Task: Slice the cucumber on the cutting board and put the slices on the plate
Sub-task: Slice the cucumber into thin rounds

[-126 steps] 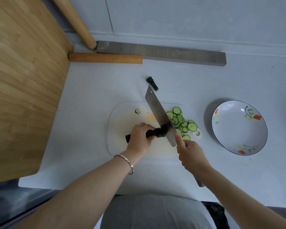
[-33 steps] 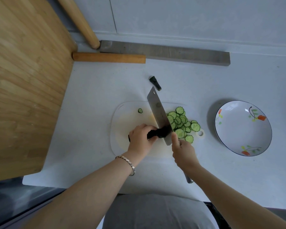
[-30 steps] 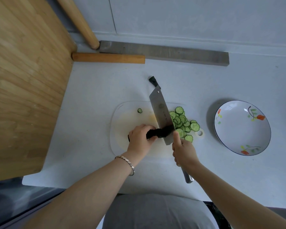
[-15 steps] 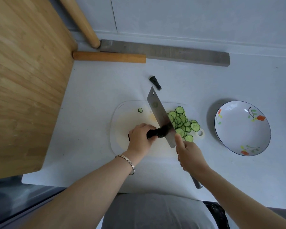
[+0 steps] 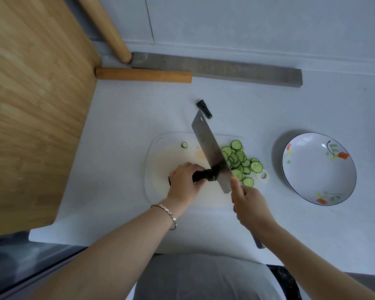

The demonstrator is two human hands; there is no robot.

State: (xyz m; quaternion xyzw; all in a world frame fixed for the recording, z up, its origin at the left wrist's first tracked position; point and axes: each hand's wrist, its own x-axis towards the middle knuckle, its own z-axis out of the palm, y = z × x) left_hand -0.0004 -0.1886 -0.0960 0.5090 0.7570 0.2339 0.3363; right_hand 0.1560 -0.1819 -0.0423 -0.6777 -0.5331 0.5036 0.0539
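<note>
On the white cutting board (image 5: 160,152), my left hand (image 5: 185,181) presses down the dark stub of cucumber (image 5: 204,176). My right hand (image 5: 250,207) grips the handle of a cleaver (image 5: 212,154), forefinger along the blade. The blade rests against the stub's cut end. A heap of green slices (image 5: 240,162) lies just right of the blade, and one small slice (image 5: 184,145) sits apart at the board's far left. The flowered white plate (image 5: 318,168) stands to the right with nothing in it.
A dark cut-off cucumber end (image 5: 204,108) lies on the counter beyond the board. A wooden board (image 5: 35,105) fills the left side. A short wooden rod (image 5: 143,75) and a grey bar (image 5: 217,69) lie along the back wall.
The cleaver has kept rocking up and down on the cucumber's end. The stub under my left hand has grown shorter, and the heap of slices is slightly larger.
</note>
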